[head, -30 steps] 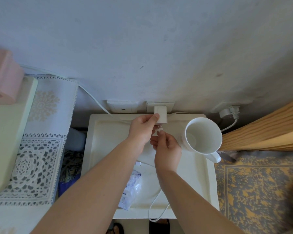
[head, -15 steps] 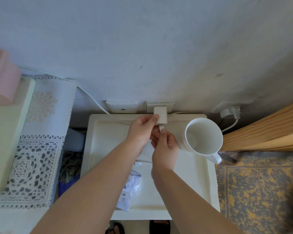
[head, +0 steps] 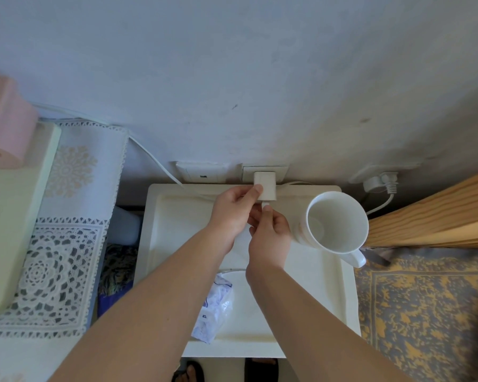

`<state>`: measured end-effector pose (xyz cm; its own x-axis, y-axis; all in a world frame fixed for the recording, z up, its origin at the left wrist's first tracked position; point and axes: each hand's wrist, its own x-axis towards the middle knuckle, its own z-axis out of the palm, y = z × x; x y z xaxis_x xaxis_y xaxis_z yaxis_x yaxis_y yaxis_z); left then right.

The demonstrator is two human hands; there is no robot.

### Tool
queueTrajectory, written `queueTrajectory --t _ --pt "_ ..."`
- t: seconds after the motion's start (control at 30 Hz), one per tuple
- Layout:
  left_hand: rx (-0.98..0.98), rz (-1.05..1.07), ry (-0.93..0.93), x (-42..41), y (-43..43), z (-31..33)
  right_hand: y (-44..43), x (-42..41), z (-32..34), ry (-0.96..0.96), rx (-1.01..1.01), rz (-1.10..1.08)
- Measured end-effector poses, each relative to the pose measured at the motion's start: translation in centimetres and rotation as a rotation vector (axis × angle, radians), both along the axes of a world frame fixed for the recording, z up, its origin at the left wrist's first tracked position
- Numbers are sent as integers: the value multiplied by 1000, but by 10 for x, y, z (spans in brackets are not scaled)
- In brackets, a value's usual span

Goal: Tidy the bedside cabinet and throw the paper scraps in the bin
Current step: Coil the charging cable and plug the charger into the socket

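A white bedside cabinet [head: 177,244] stands against the wall. A cream charger block [head: 265,186] is plugged into the wall socket [head: 280,170] above its back edge. My left hand [head: 232,213] pinches the block's lower left side. My right hand [head: 271,232] grips the white cable plug [head: 267,207] right at the block's underside. The cable [head: 232,270] runs down under my right forearm. A crumpled white and blue wrapper [head: 215,307] lies near the cabinet's front. A white mug [head: 337,221] stands at the back right.
A lace-covered surface [head: 66,244] with a pale green object [head: 9,216] and a pink box [head: 3,122] is on the left. A wooden bed frame [head: 439,213] and patterned blanket [head: 425,312] lie right. A second plug [head: 381,183] sits in another socket. Sandals [head: 188,372] show below.
The loop of cable that hung over the cabinet's front edge has been drawn up out of sight. My right hand has moved the cable plug up against the charger block.
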<state>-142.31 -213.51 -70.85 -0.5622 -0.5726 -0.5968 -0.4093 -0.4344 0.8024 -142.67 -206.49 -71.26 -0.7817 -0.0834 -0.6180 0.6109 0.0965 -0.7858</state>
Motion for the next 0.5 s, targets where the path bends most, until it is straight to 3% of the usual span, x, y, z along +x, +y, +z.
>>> queueTrajectory --t 0.3,0.5 --pt "17 36 25 -2 4 -3 2 -7 5 4 -5 4" --pt "-19 8 -47 -5 2 5 14 -14 11 -25 -37 146"
